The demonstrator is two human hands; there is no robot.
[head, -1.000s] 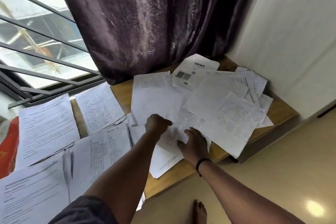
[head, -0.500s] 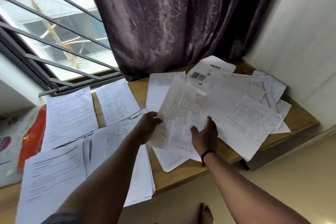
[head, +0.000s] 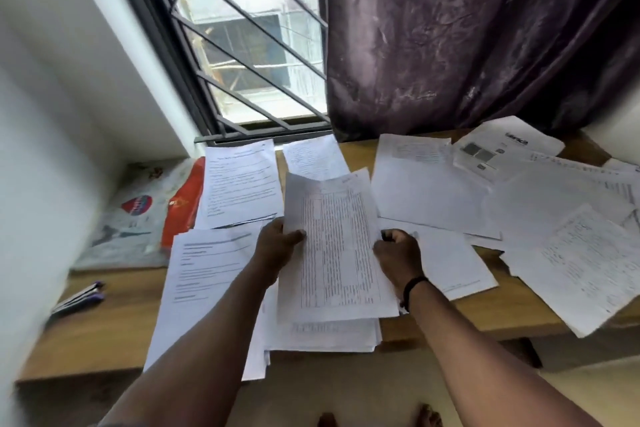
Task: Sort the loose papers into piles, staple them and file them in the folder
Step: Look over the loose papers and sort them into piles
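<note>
Wood made up the ledge [head: 114,326] under a barred window [head: 249,45], with a dark curtain [head: 485,31] hanging on the right. Half a second earlier the view had faced the curtain and the loose heap; now it had swung left, so the white wall on the left and more of the window showed, and the scene was slightly blurred.

Both hands held one printed sheet [head: 334,246] of table-like text. The left hand [head: 275,250] gripped its left edge with the thumb lying on top, and the right hand [head: 398,253] pinched its right edge with curled fingers. Earlier this sheet had been lifted over the middle of the heap; now it hung over the near stack [head: 325,333] at the ledge's front edge, its far end curling upward, its near end resting on or just above that stack; which one could not be told.

Two sorted piles lay left of it: a near pile [head: 204,274] and a far pile [head: 242,180], with a smaller sheet [head: 313,156] beyond. The unsorted papers [head: 540,215] now sat spread on the right of the ledge. An orange folder [head: 181,208] lay at the far left beside a patterned mat [head: 131,218], and a purple pen-like thing [head: 78,298] lay near the left edge.
</note>
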